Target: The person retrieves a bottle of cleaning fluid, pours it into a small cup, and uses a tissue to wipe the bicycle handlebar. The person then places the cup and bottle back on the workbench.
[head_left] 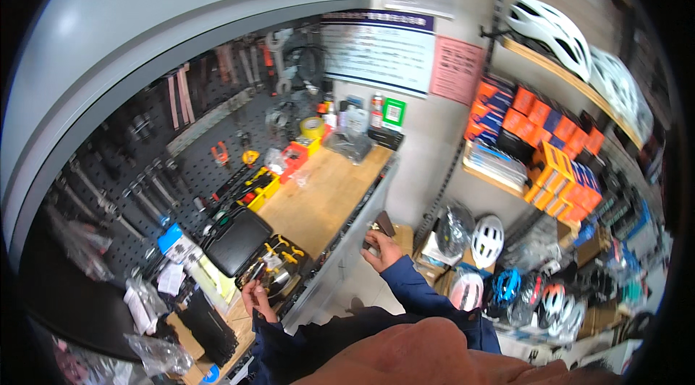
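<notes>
We see left hand (pixel 258 299) pinching a slim tool (pixel 258 270) by the open black case (pixel 237 241), right hand (pixel 382 253) curled, contents unclear; loose fingertips could drop it

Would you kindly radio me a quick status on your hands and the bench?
Left hand by open black case, unidentified slim item in fingers. Right hand past bench edge, dark brown object at fingertips, grip unclear. Closest clutter: yellow-handled tools.
</notes>
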`<control>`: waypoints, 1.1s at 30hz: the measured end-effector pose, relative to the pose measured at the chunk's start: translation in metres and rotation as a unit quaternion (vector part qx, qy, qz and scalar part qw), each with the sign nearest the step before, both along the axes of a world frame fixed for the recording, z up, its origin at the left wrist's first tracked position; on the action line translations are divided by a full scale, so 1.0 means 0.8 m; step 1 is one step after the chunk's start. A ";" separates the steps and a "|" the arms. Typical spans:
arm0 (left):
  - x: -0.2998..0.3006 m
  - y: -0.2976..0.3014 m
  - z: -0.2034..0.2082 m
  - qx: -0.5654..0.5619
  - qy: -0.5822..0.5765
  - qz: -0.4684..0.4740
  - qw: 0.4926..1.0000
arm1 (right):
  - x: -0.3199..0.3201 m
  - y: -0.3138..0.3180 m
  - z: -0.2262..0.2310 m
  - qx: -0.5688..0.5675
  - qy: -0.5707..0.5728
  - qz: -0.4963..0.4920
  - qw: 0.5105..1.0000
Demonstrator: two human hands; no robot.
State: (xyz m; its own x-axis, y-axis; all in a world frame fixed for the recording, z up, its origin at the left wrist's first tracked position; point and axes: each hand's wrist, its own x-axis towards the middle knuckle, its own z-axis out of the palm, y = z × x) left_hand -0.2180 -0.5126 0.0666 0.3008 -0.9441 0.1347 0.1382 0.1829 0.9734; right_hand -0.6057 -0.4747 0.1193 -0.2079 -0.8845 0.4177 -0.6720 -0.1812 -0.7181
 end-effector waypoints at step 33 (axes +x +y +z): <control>-0.212 -0.047 0.041 0.055 -0.032 -0.278 0.958 | -0.063 0.056 -0.073 0.071 -0.103 -0.033 0.992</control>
